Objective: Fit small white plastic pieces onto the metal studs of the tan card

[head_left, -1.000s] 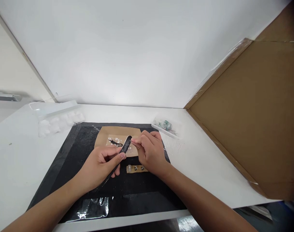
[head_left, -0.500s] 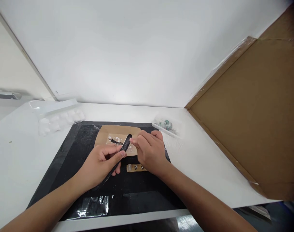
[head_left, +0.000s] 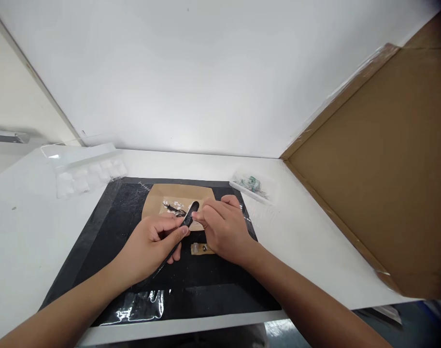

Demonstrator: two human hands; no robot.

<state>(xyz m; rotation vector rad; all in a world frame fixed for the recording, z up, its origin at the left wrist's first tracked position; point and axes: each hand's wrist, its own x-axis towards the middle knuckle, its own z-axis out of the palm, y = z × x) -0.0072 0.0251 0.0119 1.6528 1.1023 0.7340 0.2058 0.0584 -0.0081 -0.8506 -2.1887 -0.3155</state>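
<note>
A left hand is pinching a black strip between its fingers above the mat on a white desk, the strip slanting up before a brown tray. The right hand is curling its fingers at the strip's upper end; whether they are gripping anything cannot be told.

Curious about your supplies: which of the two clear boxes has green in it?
The right-hand box, at the far right corner of the black mat; the left-hand box shows white contents.
</note>
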